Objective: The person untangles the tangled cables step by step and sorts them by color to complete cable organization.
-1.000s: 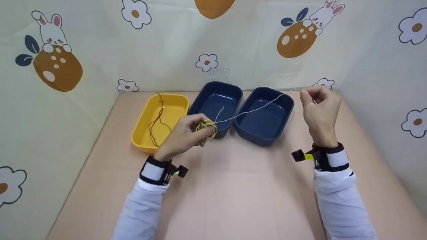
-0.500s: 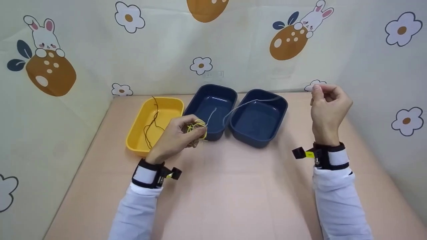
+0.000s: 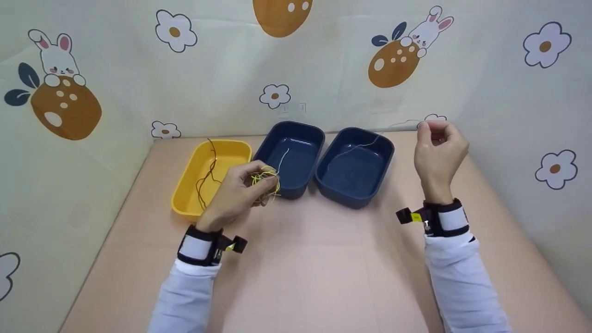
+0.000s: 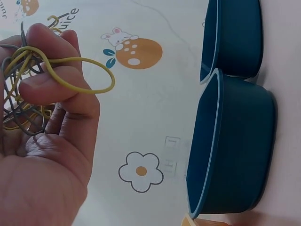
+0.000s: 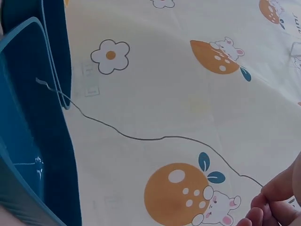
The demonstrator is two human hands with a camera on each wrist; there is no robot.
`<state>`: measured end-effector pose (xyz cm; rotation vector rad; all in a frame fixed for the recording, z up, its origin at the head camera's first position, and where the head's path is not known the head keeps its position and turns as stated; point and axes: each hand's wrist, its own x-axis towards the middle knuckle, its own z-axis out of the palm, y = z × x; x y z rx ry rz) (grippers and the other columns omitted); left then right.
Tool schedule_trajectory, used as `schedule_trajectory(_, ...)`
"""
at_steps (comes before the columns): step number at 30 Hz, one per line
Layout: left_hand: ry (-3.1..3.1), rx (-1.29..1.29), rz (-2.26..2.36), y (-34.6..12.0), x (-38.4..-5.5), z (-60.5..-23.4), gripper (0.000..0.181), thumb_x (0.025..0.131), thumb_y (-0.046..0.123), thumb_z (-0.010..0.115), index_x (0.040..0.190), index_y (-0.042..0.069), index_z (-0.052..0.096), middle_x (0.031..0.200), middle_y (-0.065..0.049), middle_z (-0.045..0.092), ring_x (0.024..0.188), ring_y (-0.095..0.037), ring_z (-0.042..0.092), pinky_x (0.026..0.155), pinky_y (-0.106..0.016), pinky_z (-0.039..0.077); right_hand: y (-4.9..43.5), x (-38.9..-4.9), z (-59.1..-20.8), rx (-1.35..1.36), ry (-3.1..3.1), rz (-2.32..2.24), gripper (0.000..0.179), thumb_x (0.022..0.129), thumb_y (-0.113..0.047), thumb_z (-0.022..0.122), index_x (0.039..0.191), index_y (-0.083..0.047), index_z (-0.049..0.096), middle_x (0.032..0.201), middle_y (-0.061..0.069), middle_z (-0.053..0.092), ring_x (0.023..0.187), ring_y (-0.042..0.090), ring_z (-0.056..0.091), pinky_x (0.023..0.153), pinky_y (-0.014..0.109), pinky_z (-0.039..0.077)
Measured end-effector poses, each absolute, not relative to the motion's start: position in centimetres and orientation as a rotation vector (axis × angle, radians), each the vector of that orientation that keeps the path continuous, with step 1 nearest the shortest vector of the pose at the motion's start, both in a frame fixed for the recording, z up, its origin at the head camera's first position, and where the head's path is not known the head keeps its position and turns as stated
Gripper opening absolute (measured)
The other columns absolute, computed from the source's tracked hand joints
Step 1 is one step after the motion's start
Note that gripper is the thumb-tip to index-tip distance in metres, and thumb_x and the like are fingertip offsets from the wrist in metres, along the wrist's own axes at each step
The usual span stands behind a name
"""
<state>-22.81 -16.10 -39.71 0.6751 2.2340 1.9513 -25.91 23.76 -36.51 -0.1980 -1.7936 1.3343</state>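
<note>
My left hand (image 3: 231, 196) grips a tangle of yellow and grey strings (image 3: 266, 178) between thumb and fingers, above the table in front of the left blue box. A yellow loop (image 4: 113, 77) sticks out past the fingers in the left wrist view, and a pale string end (image 3: 284, 159) points up from the bundle. On the other side, my right hand (image 3: 440, 155) pinches one end of a thin grey string (image 5: 150, 139) between thumb and fingertips. That string runs leftward in a wavy line, its loose end over the right blue box (image 3: 354, 199).
Beside that box stands a second blue box (image 3: 296, 192), with a yellow box (image 3: 185, 210) to its left. Dark brown strings (image 3: 212, 162) lie in the yellow box and over its far rim. A patterned wall sheet (image 3: 342, 69) rises behind the boxes.
The grey string was stretched between both hands; its left end has come free of the tangle and dropped toward the right blue box. My right hand moved outward, then back slightly.
</note>
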Motion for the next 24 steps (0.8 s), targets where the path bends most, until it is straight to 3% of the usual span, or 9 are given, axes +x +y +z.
schedule_trajectory(2,2.239,0.666,1.948,-16.1,-22.8,-39.8,0.012,0.109,0.011,0.073,0.114,0.001,0.074,0.088,-0.003,0.076,0.064,-0.012,0.062,0.056,-0.019,0.052,23.4,-26.0,-37.0,-0.128,-1.821,1.249,0.013,0.106,-0.005,0.072,0.106,0.006,0.079,0.088,-0.009,0.067,0.077,0.002,0.058,0.074,0.017,0.048)
schedule_trajectory(5,2.262,0.662,1.928,-16.0,-22.8,-40.0,0.013,0.109,0.014,0.073,0.115,0.002,0.074,0.090,-0.004,0.077,0.065,-0.013,0.064,0.058,-0.020,0.053,23.1,-26.4,-37.8,0.056,-1.884,1.094,0.012,0.104,-0.003,0.072,0.104,0.008,0.079,0.088,0.008,0.072,0.078,0.004,0.059,0.073,0.015,0.046)
schedule_trajectory(8,2.290,0.666,1.904,-15.9,-22.8,-40.0,0.013,0.110,0.016,0.074,0.115,0.004,0.075,0.092,-0.004,0.078,0.067,-0.013,0.065,0.059,-0.020,0.055,22.9,-26.7,-38.5,0.308,-2.018,0.919,0.008,0.102,-0.001,0.075,0.101,0.006,0.079,0.091,0.020,0.076,0.081,0.016,0.065,0.073,0.020,0.046)
schedule_trajectory(13,2.297,0.677,1.902,-15.8,-22.8,-40.0,0.013,0.110,0.016,0.073,0.115,0.005,0.075,0.093,-0.005,0.078,0.067,-0.014,0.066,0.059,-0.021,0.056,23.0,-26.6,-39.2,0.595,-2.413,0.796,0.003,0.098,0.002,0.078,0.096,0.000,0.079,0.093,0.018,0.078,0.087,0.033,0.072,0.078,0.037,0.055)
schedule_trajectory(20,2.277,0.724,1.901,-15.3,-22.8,-40.1,0.012,0.110,0.015,0.072,0.112,0.004,0.075,0.088,-0.005,0.076,0.064,-0.014,0.064,0.056,-0.020,0.053,22.9,-27.0,-40.5,0.668,-2.850,0.700,0.007,0.096,0.000,0.081,0.098,0.000,0.087,0.093,0.015,0.074,0.090,0.032,0.069,0.079,0.037,0.054)
schedule_trajectory(24,2.253,0.753,1.892,-15.0,-22.6,-40.2,0.011,0.110,0.014,0.071,0.110,0.003,0.075,0.086,-0.004,0.074,0.064,-0.013,0.063,0.056,-0.019,0.051,22.5,-27.3,-41.2,0.729,-2.913,0.698,0.011,0.097,0.001,0.080,0.102,0.000,0.089,0.100,0.016,0.084,0.096,0.032,0.077,0.084,0.045,0.065)
